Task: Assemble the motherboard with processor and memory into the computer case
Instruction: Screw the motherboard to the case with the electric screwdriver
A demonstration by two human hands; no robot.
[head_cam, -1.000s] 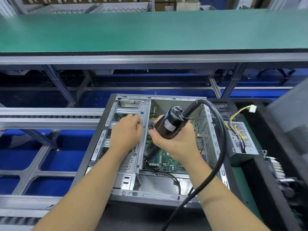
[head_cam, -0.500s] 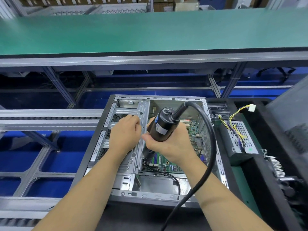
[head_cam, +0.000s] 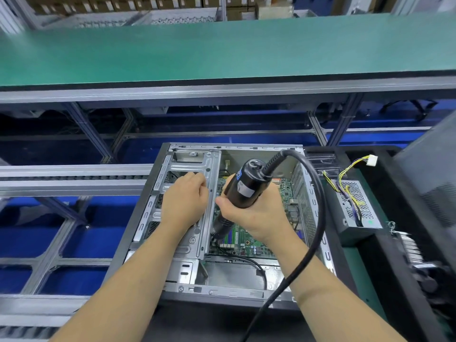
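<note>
An open grey computer case [head_cam: 222,291] lies flat in front of me. A green motherboard [head_cam: 249,243] sits inside it, partly hidden by my hands. My right hand [head_cam: 256,213] grips a black electric screwdriver [head_cam: 243,188], tilted with its tip down at the board's left edge beside the drive cage [head_cam: 187,164]. The tip itself is hidden. My left hand [head_cam: 185,201] rests on the drive cage with its fingers curled over the cage's edge. The screwdriver's thick black cable [head_cam: 318,213] loops to the right and down past my right forearm.
A power supply unit [head_cam: 355,213] with yellow and black wires lies right of the case on a black tray. A heatsink [head_cam: 412,248] sits farther right. A green conveyor belt [head_cam: 222,50] runs across behind. Metal roller rails [head_cam: 69,178] extend left of the case.
My right hand and the screwdriver have shifted left, toward the drive cage. My left hand has stayed on the cage.
</note>
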